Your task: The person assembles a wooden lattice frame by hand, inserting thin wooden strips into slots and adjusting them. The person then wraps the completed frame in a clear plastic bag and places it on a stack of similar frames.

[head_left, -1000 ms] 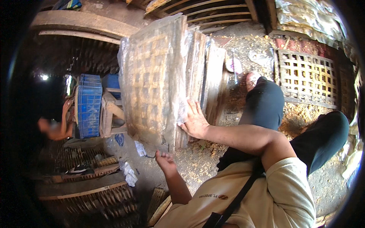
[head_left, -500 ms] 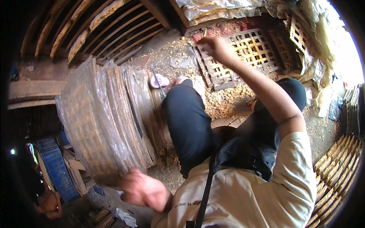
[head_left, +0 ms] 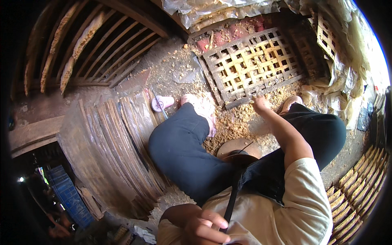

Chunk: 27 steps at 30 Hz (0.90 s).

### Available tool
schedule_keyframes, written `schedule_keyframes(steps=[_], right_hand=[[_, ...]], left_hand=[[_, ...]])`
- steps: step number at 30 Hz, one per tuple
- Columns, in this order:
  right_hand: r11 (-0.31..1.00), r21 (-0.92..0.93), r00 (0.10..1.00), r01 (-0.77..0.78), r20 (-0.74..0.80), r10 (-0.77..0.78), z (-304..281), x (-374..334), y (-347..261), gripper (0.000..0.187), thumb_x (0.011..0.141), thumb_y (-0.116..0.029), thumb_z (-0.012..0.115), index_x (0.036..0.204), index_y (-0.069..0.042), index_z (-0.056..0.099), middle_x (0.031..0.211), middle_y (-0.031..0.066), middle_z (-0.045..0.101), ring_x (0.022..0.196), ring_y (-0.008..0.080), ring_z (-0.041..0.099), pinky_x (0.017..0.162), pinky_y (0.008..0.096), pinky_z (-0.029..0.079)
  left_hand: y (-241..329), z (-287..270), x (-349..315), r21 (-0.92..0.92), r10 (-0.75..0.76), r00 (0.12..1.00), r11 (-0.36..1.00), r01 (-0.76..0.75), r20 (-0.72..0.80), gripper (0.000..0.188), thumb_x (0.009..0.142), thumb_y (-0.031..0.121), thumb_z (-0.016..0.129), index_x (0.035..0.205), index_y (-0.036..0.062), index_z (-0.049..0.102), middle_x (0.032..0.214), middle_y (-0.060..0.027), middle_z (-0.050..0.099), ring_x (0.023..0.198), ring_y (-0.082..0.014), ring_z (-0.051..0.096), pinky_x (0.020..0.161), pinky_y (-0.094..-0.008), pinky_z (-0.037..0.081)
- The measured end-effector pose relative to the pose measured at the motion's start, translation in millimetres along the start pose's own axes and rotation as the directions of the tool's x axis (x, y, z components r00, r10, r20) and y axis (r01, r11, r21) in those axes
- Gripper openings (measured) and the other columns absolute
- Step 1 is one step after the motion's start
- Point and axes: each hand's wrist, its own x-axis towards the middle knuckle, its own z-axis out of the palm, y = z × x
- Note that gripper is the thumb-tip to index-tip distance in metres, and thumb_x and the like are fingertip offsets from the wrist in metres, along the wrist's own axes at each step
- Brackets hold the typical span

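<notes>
My right hand (head_left: 260, 105) is low over a heap of yellowish crumbs (head_left: 230, 126), by the near edge of a woven lattice tray (head_left: 228, 104). Its fingers are curled in; whatever they hold, if anything, does not show. In front of my chest, my left hand (head_left: 204, 228) is bent around a black strap (head_left: 231, 206), which runs between its fingers. The tray lies on the floor beyond my feet, its slats yellow in the middle and darker at the rim. Between my legs is a round brown seat or lid (head_left: 239, 149).
To my left leans a stack of plastic-wrapped boards (head_left: 102, 155), with a pinkish cup (head_left: 162, 103) beside it. Slatted racks (head_left: 118, 41) fill the far left. Crumpled plastic sheeting (head_left: 351, 61) hangs at the right, above rows of filled slats (head_left: 355, 192). A blue crate (head_left: 69, 196) stands lower left.
My right hand has come down from the tray's far left corner to the crumbs at its near edge. My left hand has moved right, from the board stack to the strap.
</notes>
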Motion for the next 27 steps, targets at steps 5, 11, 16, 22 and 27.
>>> schedule_keyframes(steps=[5,11,16,22,27], right_hand=[[0.923,-0.345,0.985,0.168,0.036,-0.166,19.2,27.5,-37.4,0.037,0.094,-0.016,0.047,0.13,-0.012,0.05,0.13,0.0125,0.051,0.123,0.0273,0.046,0.096,0.0406,0.043],[0.848,-0.529,0.977,0.036,-0.159,-0.14,77.7,62.3,-29.5,0.045,0.092,-0.007,0.046,0.136,-0.009,0.039,0.148,0.0159,0.034,0.135,0.0299,0.033,0.109,0.0481,0.029],[0.746,-0.556,0.845,0.367,-0.136,-0.517,52.2,61.0,-11.9,0.044,0.082,-0.007,0.058,0.126,-0.005,0.051,0.126,0.0126,0.05,0.121,0.0255,0.041,0.104,0.0431,0.032],[0.663,-0.506,0.795,0.552,0.079,-0.602,-26.3,17.1,0.7,0.055,0.087,-0.01,0.054,0.139,-0.007,0.035,0.136,0.0162,0.046,0.134,0.0277,0.034,0.116,0.0541,0.016],[0.401,-0.666,0.242,0.629,-0.323,-0.915,-114.1,-15.2,27.0,0.059,0.078,-0.008,0.06,0.135,-0.009,0.043,0.101,0.0058,0.054,0.108,0.0204,0.051,0.113,0.0565,0.022]], left_hand=[[-18.4,11.5,57.3,0.157,-0.156,0.92,0.962,0.225,-0.361,0.012,0.082,0.012,0.064,0.073,0.0157,0.057,0.075,-0.0001,0.058,0.069,-0.0159,0.049,0.068,-0.0331,0.039],[-62.1,-37.8,55.3,-0.441,-0.179,0.935,0.897,0.027,-0.307,0.007,0.09,0.022,0.062,0.083,0.0213,0.061,0.091,0.0014,0.062,0.09,-0.0151,0.05,0.091,-0.037,0.036],[-45.3,-13.6,84.9,-0.457,-0.221,0.863,0.889,-0.014,-0.455,0.016,0.084,0.01,0.062,0.07,0.0153,0.06,0.078,0.0004,0.06,0.072,-0.0153,0.049,0.074,-0.035,0.039],[-32.9,24.5,88.9,-0.416,-0.108,0.739,0.876,-0.246,-0.665,0.024,0.076,0.006,0.063,0.061,0.0143,0.048,0.068,0.0038,0.052,0.059,-0.0122,0.041,0.056,-0.0309,0.031],[19.6,47.0,75.6,-0.511,-0.326,0.61,0.846,-0.152,-0.722,0.023,0.08,0.006,0.061,0.062,0.0134,0.049,0.067,0.0034,0.052,0.058,-0.0135,0.043,0.057,-0.0307,0.034]])
